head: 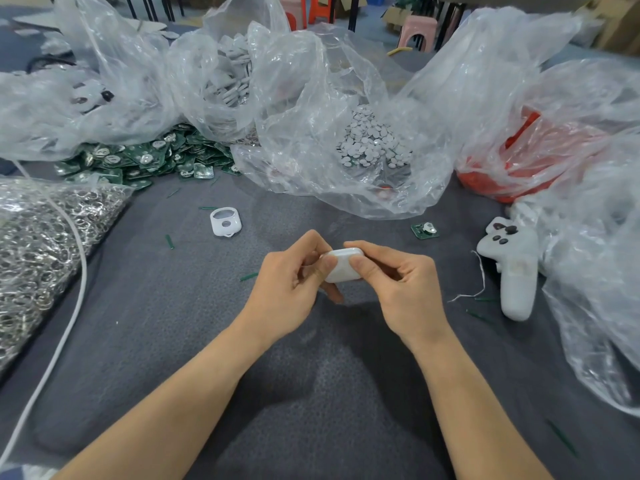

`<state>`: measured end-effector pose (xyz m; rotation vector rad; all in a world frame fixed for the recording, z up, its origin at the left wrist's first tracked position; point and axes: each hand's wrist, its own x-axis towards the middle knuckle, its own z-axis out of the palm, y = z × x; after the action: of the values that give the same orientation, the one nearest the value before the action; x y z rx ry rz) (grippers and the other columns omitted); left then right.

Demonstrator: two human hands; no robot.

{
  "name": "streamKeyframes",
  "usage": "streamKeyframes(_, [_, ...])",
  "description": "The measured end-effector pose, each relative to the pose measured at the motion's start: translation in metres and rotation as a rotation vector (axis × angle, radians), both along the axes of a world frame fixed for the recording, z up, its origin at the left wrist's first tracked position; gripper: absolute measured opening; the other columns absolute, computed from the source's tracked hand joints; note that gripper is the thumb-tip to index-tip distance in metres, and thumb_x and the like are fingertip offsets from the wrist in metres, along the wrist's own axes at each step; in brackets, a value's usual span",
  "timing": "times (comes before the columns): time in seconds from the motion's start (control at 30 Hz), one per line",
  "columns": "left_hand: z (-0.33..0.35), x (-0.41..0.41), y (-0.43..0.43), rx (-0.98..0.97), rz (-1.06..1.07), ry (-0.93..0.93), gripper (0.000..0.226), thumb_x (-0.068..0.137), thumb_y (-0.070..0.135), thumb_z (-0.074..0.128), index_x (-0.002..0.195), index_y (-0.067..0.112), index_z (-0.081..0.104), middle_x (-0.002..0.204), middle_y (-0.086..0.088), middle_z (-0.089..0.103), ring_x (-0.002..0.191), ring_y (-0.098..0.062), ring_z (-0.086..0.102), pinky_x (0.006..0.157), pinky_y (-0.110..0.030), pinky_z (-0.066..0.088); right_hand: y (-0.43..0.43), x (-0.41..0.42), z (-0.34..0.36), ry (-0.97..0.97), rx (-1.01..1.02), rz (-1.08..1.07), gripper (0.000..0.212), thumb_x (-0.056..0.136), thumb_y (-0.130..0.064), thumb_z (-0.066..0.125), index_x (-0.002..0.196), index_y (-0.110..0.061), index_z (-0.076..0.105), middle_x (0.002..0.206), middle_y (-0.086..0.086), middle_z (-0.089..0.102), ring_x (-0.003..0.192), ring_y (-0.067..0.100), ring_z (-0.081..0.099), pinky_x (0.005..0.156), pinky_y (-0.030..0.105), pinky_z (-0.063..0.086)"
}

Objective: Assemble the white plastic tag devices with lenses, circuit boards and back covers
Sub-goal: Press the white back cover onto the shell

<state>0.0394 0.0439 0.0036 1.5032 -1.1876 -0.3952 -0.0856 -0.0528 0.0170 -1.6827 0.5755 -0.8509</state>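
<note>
A white plastic tag device point(343, 266) is held above the grey cloth at the centre. My left hand point(294, 282) pinches its left side with the thumb on top. My right hand point(398, 282) pinches its right side, thumb pressed on the upper face. An empty white tag shell point(225, 221) lies on the cloth to the upper left. One green circuit board point(425, 230) lies to the upper right. A heap of green circuit boards point(145, 161) spreads at the back left. Small round grey lenses point(374, 140) fill an open clear bag behind my hands.
Clear plastic bags point(304, 81) crowd the back and right. A bag of metal rings point(38, 244) lies at left beside a white cable point(74, 306). A white game controller point(512, 268) rests at right near a red bag point(519, 164). Green slivers dot the cloth.
</note>
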Motion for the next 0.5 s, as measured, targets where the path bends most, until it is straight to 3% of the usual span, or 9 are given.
streamKeyframes(0.17, [-0.0022,-0.0010,-0.0004,-0.014,0.003,0.024,0.021,0.098,0.023,0.049,0.087,0.005,0.052,0.069,0.000,0.072,0.063,-0.012,0.071,0.069,-0.041,0.053,0.0018,0.0015,0.0000,-0.005,0.005,-0.002,0.022,0.085,-0.003,0.067,0.094,-0.022,0.073,0.090,-0.010,0.074,0.085,0.002,0.068,0.075,0.012,0.048])
streamKeyframes(0.33, [0.0004,-0.0069,-0.0062,-0.052,-0.047,0.374,0.026,0.092,0.024,0.047,0.093,-0.001,0.050,0.083,-0.015,0.070,0.069,-0.031,0.072,0.071,-0.045,0.058,0.0035,0.0079,-0.0003,-0.081,0.100,-0.011,0.016,0.088,-0.009,0.065,0.097,-0.021,0.072,0.101,0.006,0.071,0.090,0.008,0.067,0.076,0.015,0.049])
streamKeyframes(0.43, [0.0008,-0.0067,-0.0066,-0.073,-0.080,0.446,0.023,0.092,0.021,0.047,0.090,-0.002,0.049,0.079,-0.013,0.070,0.064,-0.029,0.071,0.064,-0.032,0.058,0.0029,0.0087,-0.0019,-0.058,0.078,0.001,0.012,0.090,-0.015,0.064,0.096,-0.021,0.071,0.091,-0.004,0.073,0.081,0.003,0.066,0.071,0.014,0.049])
streamKeyframes(0.5, [-0.0001,-0.0053,-0.0058,-0.072,-0.083,0.432,0.022,0.092,0.022,0.047,0.089,0.000,0.050,0.076,-0.013,0.070,0.062,-0.032,0.069,0.062,-0.036,0.058,0.0021,0.0080,-0.0037,-0.018,0.014,0.015,0.009,0.092,-0.018,0.062,0.092,-0.021,0.070,0.080,-0.008,0.070,0.072,0.002,0.062,0.065,0.014,0.046])
